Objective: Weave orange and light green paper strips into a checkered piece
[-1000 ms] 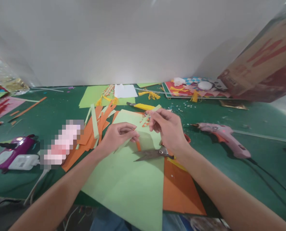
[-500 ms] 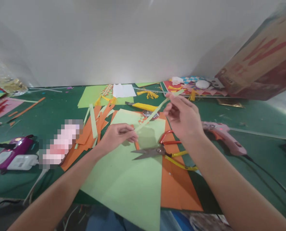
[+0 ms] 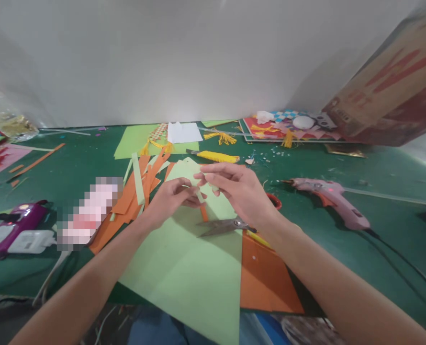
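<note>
Above a pale green paper sheet (image 3: 184, 268), both my hands are close together around a light green paper strip (image 3: 200, 196). My left hand (image 3: 172, 201) pinches the strip, and an orange paper strip (image 3: 204, 213) sticks out below its fingers. My right hand (image 3: 241, 191) is closed at the other part of the green strip, its fingertips nearly touching the left hand's; the fingers partly hide the strip. Under my right wrist lie scissors (image 3: 222, 226) with red and yellow handles, mostly covered on the handle side.
Orange and green paper strips (image 3: 134, 196) are piled left, beside a phone (image 3: 91, 215) and a purple power adapter (image 3: 26, 223). A yellow cutter (image 3: 216, 156) lies behind the sheet. At right are a pink glue gun (image 3: 335, 199) with a cord and a brown paper bag (image 3: 388, 91).
My right hand has come down and left toward my left hand, bringing its end of the green strip along. The strip, stretched out before, is now bunched between the hands.
</note>
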A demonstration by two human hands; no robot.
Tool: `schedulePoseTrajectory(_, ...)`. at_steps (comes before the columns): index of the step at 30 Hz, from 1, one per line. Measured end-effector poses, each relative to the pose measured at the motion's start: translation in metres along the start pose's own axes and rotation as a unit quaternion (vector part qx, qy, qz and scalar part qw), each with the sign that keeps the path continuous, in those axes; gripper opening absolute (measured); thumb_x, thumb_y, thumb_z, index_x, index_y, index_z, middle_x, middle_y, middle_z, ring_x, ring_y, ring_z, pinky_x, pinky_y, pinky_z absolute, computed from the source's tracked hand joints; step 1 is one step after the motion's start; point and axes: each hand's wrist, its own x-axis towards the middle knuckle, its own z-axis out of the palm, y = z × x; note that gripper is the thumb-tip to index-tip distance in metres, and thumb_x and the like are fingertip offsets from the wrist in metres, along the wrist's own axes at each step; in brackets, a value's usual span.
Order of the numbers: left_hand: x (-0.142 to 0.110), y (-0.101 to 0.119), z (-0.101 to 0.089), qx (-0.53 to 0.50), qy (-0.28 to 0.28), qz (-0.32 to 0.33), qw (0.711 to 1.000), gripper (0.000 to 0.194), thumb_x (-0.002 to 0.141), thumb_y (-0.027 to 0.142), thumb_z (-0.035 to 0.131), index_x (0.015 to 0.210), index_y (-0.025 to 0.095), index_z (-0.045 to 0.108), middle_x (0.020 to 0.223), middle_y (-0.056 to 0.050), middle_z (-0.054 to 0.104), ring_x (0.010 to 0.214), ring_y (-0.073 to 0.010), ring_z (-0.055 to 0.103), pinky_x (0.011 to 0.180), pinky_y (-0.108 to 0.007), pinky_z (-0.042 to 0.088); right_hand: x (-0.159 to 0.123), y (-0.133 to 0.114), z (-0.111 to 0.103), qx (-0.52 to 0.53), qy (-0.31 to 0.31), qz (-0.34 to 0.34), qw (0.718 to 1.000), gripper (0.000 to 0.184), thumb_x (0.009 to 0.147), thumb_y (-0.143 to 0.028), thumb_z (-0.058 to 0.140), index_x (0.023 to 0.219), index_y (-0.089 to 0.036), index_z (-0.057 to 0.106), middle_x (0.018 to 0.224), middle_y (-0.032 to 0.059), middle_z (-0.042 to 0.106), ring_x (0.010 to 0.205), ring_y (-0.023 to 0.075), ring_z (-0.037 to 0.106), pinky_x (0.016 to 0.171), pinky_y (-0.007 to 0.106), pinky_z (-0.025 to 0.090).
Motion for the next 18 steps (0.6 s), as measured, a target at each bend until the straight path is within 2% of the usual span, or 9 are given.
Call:
schedulePoseTrajectory(2,0.0003,-0.0009,-0.0003,0.001,-0.003,-0.003,1.0,0.021,0.076,0.033,0.068,0.075,0.015,0.057,0.072,-0.003,0.071,0.068,-0.0158,0.07,0.076,-0.033,0.057,0.0007,0.0031,-0.0003,-0.007,0.006,0.005,1.0,0.026,0.066,-0.026,0.073,0.091,-0.02,0.069,0.073,0.0007,0.07,0.071,0.0146,0.064,0.064,0.028,0.048)
schedulePoseTrajectory(5,0.0005,-0.0008,-0.0003,0.015,-0.003,-0.006,1.0,0.019,0.077,0.031,0.067,0.077,0.014,0.058,0.072,-0.003,0.07,0.068,-0.015,0.069,0.075,-0.031,0.056,0.0016,0.0076,-0.0008,-0.007,0.01,0.016,1.0,0.037,0.067,-0.028,0.072,0.102,-0.02,0.065,0.064,-0.0026,0.066,0.074,0.0154,0.063,0.074,0.032,0.048)
schedulePoseTrajectory(8,-0.0001,0.0013,0.0006,0.018,0.005,-0.004,1.0,0.019,0.076,0.031,0.067,0.076,0.014,0.058,0.07,-0.002,0.069,0.066,-0.0142,0.069,0.073,-0.029,0.056,0.0027,0.0102,-0.0006,-0.009,0.012,0.032,0.999,0.023,0.064,-0.031,0.074,0.083,-0.02,0.066,0.067,-0.0015,0.066,0.074,0.0143,0.061,0.075,0.031,0.046)
schedulePoseTrajectory(12,-0.0014,0.0044,0.0025,0.02,-0.009,0.012,1.0,0.021,0.075,0.032,0.068,0.069,0.016,0.055,0.068,-0.001,0.069,0.063,-0.013,0.067,0.073,-0.03,0.056,0.0041,0.0107,-0.0007,-0.057,0.006,0.024,0.998,0.016,0.061,-0.031,0.075,0.062,-0.019,0.064,0.069,-0.0019,0.063,0.066,0.0097,0.053,0.065,0.026,0.042)
schedulePoseTrajectory(15,-0.0017,0.0049,0.0033,0.025,-0.007,0.016,1.0,0.021,0.074,0.032,0.067,0.068,0.017,0.054,0.065,0.0,0.067,0.062,-0.0129,0.066,0.074,-0.031,0.056,0.0041,0.0105,-0.0007,-0.096,0.002,0.042,0.994,0.014,0.064,-0.03,0.071,0.062,-0.018,0.064,0.061,-0.0041,0.057,0.054,0.007,0.041,0.054,0.025,0.036)
schedulePoseTrajectory(18,-0.0016,0.0044,0.0032,0.037,0.005,0.013,0.999,0.025,0.073,0.036,0.068,0.068,0.017,0.054,0.063,0.0,0.066,0.063,-0.0145,0.066,0.074,-0.034,0.056,0.0034,0.0098,0.0002,-0.133,0.013,0.041,0.99,0.012,0.064,-0.028,0.07,0.063,-0.018,0.063,0.057,-0.005,0.054,0.05,0.0068,0.039,0.05,0.025,0.033)
